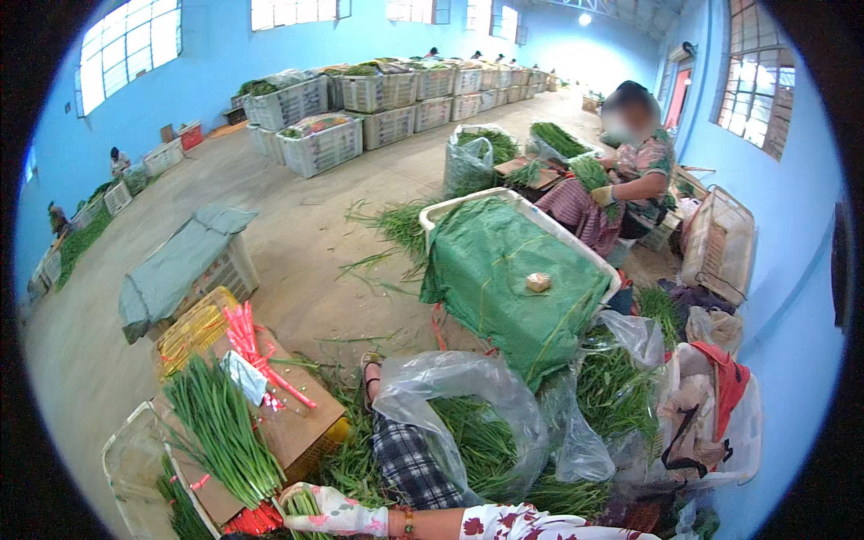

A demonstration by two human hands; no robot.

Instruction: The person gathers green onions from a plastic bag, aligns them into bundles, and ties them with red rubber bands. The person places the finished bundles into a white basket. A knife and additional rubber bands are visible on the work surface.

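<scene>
My right hand (324,509), in a pale floral glove, reaches in from the lower right, its fingers around a small bunch of green stems (302,503). Just beyond it, a large bunch of long green stalks (223,425), like garlic chives, lies on a cardboard sheet (304,418). Red printed ties (250,351) fan out on the cardboard beside a pale blue-white packet (244,376). More red ties (255,520) lie under the cut ends, close to my fingers. My left hand is out of view.
An open plastic bag of greens (472,439) stands right of my plaid-clad leg. Beyond is a crate covered with green sheeting (513,270). A co-worker (641,162) sits behind it holding greens. A white crate (128,466) stands at left, a covered crate (182,263) farther back.
</scene>
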